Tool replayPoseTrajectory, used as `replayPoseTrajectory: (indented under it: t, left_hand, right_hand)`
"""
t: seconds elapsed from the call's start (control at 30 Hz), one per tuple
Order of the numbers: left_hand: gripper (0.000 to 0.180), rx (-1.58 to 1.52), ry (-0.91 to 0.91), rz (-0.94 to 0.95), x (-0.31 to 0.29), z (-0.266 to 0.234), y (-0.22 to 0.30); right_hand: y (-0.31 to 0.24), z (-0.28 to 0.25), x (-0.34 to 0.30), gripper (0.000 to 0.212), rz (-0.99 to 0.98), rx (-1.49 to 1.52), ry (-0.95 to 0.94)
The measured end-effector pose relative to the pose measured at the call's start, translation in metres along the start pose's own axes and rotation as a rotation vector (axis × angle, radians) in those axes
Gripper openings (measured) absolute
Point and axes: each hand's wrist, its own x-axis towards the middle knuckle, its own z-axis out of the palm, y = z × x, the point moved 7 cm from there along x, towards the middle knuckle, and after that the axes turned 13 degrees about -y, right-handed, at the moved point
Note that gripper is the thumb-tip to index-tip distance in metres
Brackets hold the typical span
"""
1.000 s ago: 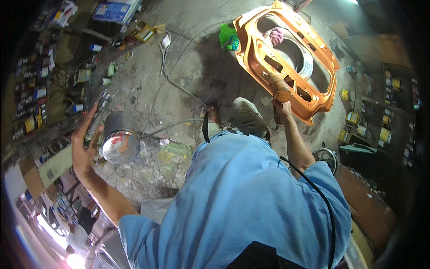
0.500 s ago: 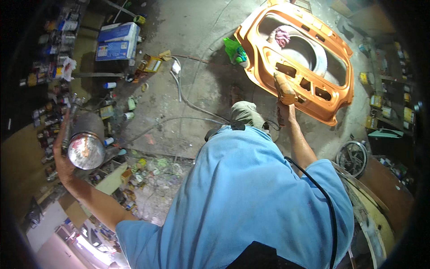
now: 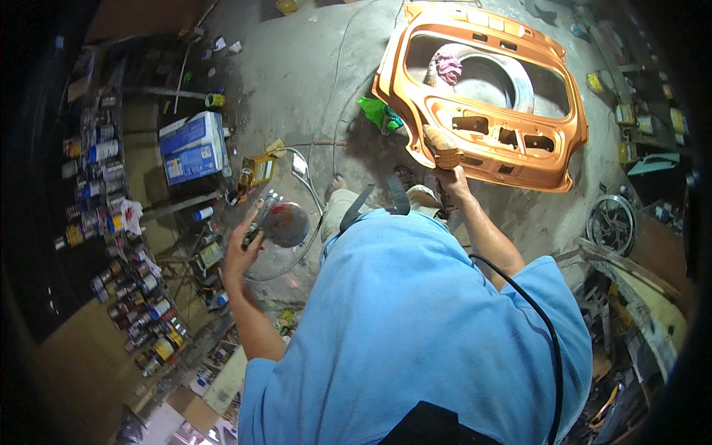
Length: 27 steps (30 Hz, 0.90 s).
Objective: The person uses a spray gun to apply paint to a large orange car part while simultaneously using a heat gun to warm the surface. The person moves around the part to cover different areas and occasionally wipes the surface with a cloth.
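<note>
My left hand [image 3: 242, 251] is closed round the dark handle of what looks like a spray gun [image 3: 257, 222] with silver metal fittings. Beside the gun is its round grey cup [image 3: 286, 225], stained with red. My right hand [image 3: 450, 187] grips a tan-and-brown object [image 3: 443, 147] that seems wrapped in tape; its kind I cannot make out. That object's far end overlaps the near left edge of an orange car tailgate [image 3: 489, 159] in this view. Under the tailgate, a pale tyre [image 3: 523, 81] shows through the window opening, with a pink crumpled cloth [image 3: 449, 68] on it.
A grey hose [image 3: 310, 182] winds over the concrete floor [image 3: 297, 74] by my feet. At left stand a blue-and-white box [image 3: 194, 159] and shelves crowded with cans [image 3: 104, 152]. A green bag [image 3: 377, 113] lies beside the tailgate. On the right is a spoked wheel [image 3: 612, 225].
My left hand has swung inward from the far left with the spray gun, now near my legs. My right hand has shifted slightly left with the tan object. The view has turned.
</note>
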Motion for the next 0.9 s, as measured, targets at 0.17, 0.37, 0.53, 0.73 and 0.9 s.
replayPoseTrajectory:
  t: [0.17, 0.37, 0.53, 0.73, 0.9]
  left_hand:
    - [0.056, -0.167, -0.13, 0.016, 0.082, -0.014, -0.012]
    - [0.058, -0.314, -0.227, 0.142, 0.171, -0.095, -0.072]
    - [0.073, -0.064, -0.197, 0.282, 0.257, -0.179, -0.097]
    - [0.097, -0.313, -0.388, 0.144, 0.308, -0.238, -0.132]
    - [0.09, -0.251, -0.356, 0.217, 0.323, -0.265, -0.14]
  right_hand:
    - [-0.018, 0.027, 0.026, 0.012, -0.005, 0.056, 0.04]
    - [-0.053, 0.076, 0.064, 0.016, 0.038, -0.002, 0.185]
    - [-0.084, 0.124, 0.095, 0.019, 0.088, 0.121, 0.283]
    - [-0.123, 0.171, 0.12, 0.017, 0.022, 0.177, 0.445]
    - [-0.143, 0.201, 0.154, 0.016, 0.064, 0.203, 0.432]
